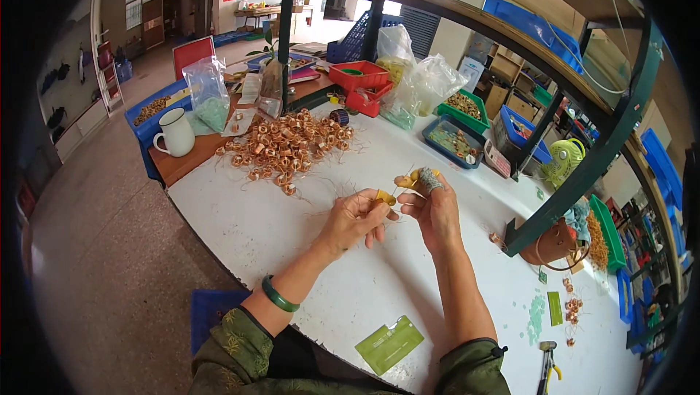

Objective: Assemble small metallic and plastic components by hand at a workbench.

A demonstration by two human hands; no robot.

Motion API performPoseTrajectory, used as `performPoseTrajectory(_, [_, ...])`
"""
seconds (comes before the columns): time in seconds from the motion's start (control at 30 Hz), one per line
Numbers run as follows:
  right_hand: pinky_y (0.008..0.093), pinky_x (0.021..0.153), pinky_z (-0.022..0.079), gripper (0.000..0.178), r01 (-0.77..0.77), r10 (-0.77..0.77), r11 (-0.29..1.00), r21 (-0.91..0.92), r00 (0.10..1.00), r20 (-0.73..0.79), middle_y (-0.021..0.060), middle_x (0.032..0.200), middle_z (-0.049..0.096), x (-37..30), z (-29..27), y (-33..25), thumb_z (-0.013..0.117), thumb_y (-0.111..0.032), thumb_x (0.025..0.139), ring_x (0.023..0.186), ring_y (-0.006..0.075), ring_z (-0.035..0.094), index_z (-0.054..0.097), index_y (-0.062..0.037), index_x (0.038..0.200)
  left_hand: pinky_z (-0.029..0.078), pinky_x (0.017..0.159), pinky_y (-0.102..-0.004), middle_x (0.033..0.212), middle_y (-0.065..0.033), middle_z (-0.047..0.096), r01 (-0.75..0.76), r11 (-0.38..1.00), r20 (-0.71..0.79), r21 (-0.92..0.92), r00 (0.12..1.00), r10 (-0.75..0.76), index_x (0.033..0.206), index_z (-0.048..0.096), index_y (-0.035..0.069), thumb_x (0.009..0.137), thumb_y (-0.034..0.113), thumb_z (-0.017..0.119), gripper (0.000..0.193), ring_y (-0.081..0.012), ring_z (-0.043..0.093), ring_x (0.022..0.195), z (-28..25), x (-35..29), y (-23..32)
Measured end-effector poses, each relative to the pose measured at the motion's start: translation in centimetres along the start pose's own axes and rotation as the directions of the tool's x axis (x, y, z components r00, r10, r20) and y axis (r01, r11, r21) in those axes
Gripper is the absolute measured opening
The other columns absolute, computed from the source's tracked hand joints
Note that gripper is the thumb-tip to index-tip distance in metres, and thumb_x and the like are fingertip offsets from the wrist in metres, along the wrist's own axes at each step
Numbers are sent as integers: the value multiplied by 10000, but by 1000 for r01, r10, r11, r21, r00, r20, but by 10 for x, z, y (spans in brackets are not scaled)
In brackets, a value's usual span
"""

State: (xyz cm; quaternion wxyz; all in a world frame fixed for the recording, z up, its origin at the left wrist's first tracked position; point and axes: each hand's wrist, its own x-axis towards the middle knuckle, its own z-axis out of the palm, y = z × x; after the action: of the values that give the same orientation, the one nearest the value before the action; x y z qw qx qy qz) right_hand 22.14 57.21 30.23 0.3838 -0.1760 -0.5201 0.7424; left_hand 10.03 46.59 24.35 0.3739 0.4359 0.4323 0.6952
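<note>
Over the white table, my left hand [351, 221] is closed, its fingertips pinched together with a yellow finger cover [384, 197] at the tip. Thin wire ends stick out by these fingers, but the piece they belong to is hidden. Just to the right, my right hand [437, 213] is raised with its fingers curled in. It wears yellow covers and a grey patterned wrap [430, 180] on its fingers. Whatever it pinches is too small to name. Beyond my left hand lies a big heap of copper wire coils [281, 147] with loose wire tails.
A white mug [175, 134] stands left of the heap. Red bins [359, 78], plastic bags and a dark tray [452, 141] sit at the back. A green shelf post [583, 154] rises at right. Nearer lie a green card [390, 344], a hammer [547, 366] and small coils [574, 307].
</note>
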Motion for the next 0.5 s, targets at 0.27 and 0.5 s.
performPoseTrajectory(0.27, [296,680,502,206,80,-81,992,99,997,3,148,886,633,6,-9,0,355,-69,942,643,181,598,514,-25,1066,388,390,-180,889,-121,700,95,978,38,-184,995,-89,1009,608,23,915,156,605,163,-88,542,498,1,1,0])
performPoseTrajectory(0.5, [298,719,497,204,155,-160,987,49,977,141,143,884,627,2,-8,2,354,-81,948,672,179,598,515,-30,1063,343,400,-173,951,-132,697,333,848,254,-411,936,-245,1017,611,49,926,179,594,159,-82,540,520,-17,6,-6])
